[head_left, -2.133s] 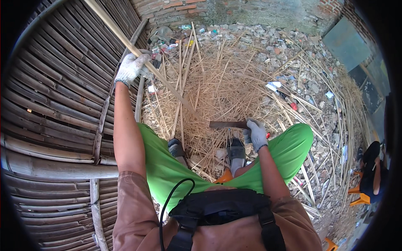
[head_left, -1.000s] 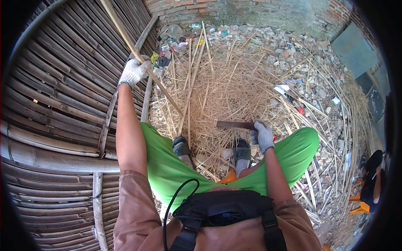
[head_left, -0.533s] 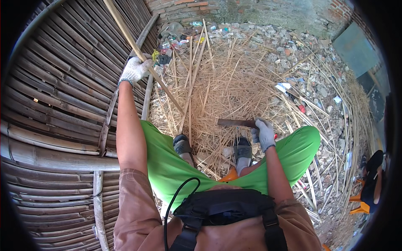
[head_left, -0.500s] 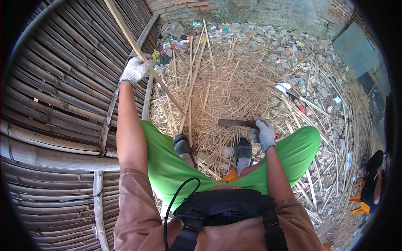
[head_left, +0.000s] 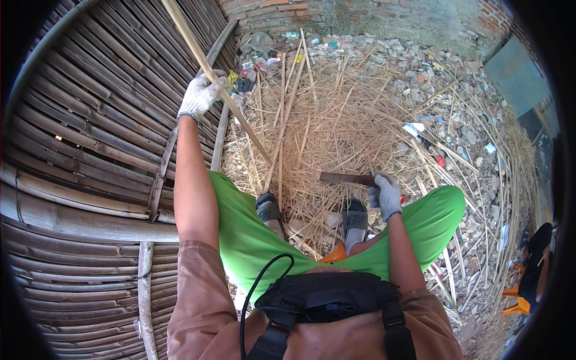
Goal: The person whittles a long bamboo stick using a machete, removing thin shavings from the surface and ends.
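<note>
My left hand [head_left: 203, 96], in a white knit glove, is closed round a long pale bamboo strip [head_left: 246, 126]. The strip slants from beyond the top edge down to the straw-like litter by my left foot. Over my right foot, my gloved right hand [head_left: 387, 197] grips a machete [head_left: 347, 178]. Its dark, flat blade points left, level above the litter and apart from the strip. The machete's handle is hidden in my fingers. My knees, in green trousers [head_left: 246, 231], are spread on either side.
Close on the left stands a bamboo slat wall [head_left: 90, 108] with thick poles. Shavings [head_left: 336, 120] and loose bamboo strips [head_left: 285, 114] cover rubble ahead, up to a brick wall [head_left: 384, 18]. At the right edge, another person [head_left: 535, 264] sits near an orange stool [head_left: 516, 307].
The whole view has shifted slightly. My left hand sits a little higher along the bamboo strip; my right hand and the machete keep nearly the same place over my foot.
</note>
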Motion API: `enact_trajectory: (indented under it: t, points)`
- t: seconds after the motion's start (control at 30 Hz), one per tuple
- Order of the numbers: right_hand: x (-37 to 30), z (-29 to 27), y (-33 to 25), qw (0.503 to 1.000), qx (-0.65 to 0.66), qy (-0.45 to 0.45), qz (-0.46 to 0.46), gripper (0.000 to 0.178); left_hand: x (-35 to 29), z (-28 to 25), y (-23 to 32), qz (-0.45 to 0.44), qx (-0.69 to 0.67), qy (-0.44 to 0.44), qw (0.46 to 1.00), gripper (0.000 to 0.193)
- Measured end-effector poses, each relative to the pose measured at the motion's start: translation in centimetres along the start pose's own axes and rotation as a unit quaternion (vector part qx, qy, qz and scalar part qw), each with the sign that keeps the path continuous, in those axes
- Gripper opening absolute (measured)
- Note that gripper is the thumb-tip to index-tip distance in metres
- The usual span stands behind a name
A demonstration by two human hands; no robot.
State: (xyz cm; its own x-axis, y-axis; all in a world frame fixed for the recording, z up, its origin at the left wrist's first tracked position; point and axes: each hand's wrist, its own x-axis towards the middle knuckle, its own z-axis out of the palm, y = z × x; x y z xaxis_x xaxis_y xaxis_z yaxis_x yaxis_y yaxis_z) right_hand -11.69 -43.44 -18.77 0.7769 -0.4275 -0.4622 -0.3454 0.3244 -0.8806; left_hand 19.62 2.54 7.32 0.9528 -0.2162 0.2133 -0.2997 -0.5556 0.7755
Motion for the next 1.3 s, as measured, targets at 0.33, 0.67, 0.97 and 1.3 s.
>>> enact_trajectory:
  t: [0.33, 0.67, 0.97, 1.3]
  points:
    - [0.1, -0.1, 0.2, 1.000, 0.006, 0.007, -0.008, 0.034, -0.6, 0.0, 1.8, 0.048, -0.046, 0.088, 0.994, 0.032]
    - [0.1, -0.1, 0.1, 1.000, 0.014, 0.005, -0.010, 0.034, 0.0, 0.4, -0.5, 0.034, -0.050, 0.061, 0.996, 0.030]
    - [0.0, 0.0, 0.3, 1.000, 0.016, 0.010, -0.023, 0.033, 0.7, 1.0, -2.0, 0.027, 0.072, 0.026, 0.997, 0.036]
    - [-0.3, 0.1, -0.1, 1.000, 0.013, 0.008, -0.016, 0.034, -0.2, 0.3, 0.5, 0.059, -0.003, 0.082, 0.995, 0.037]
